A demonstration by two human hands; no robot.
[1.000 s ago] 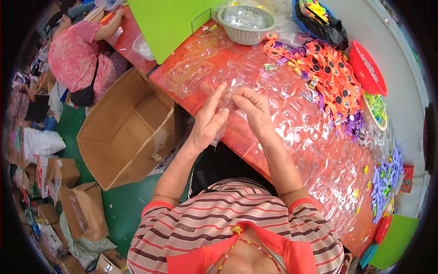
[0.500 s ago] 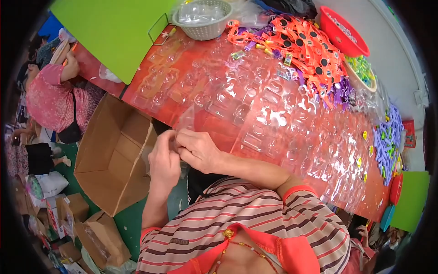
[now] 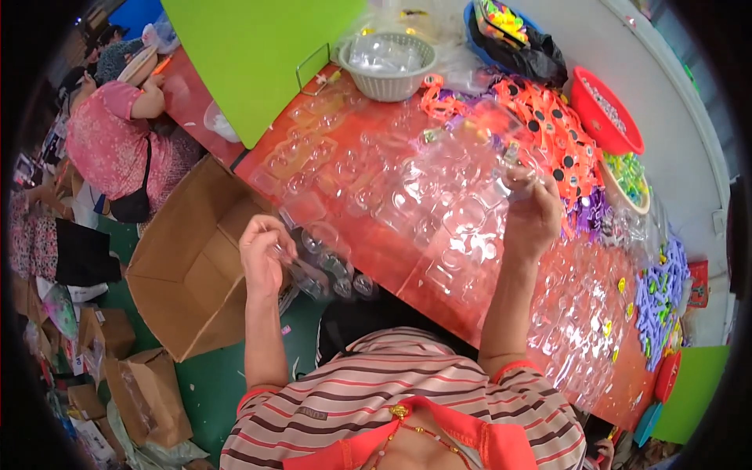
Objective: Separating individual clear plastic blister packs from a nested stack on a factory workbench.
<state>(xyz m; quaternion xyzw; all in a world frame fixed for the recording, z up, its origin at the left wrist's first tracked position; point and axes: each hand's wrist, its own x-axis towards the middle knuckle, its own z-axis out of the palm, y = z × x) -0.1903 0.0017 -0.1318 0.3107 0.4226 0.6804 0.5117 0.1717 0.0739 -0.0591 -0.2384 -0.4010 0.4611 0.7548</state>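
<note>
My left hand (image 3: 265, 254) is pinched closed on a clear plastic blister shell (image 3: 333, 266) with rounded bulges, which hangs between the cardboard box and the table edge. My right hand (image 3: 534, 207) is raised over the table, its fingers closed on the near corner of another clear blister shell (image 3: 501, 129), blurred and see-through. Beneath and around it, rows of clear blister shells (image 3: 399, 196) cover the red table (image 3: 384, 254). Just past the right hand lies a heap of orange straps with black discs (image 3: 552, 129), some purple ones among them.
An open cardboard box (image 3: 168, 274) stands left of my left hand. Farther back are a grey basket (image 3: 388, 86) of clear plastic, a green board (image 3: 251, 63), a red basin (image 3: 607, 117) and a heap of lilac parts (image 3: 662, 298). A person in pink (image 3: 106, 157) sits at far left.
My hands were together near the table edge. Now they are apart: the right one has moved far right and away over the table, while the left stays by the box with a blister shell.
</note>
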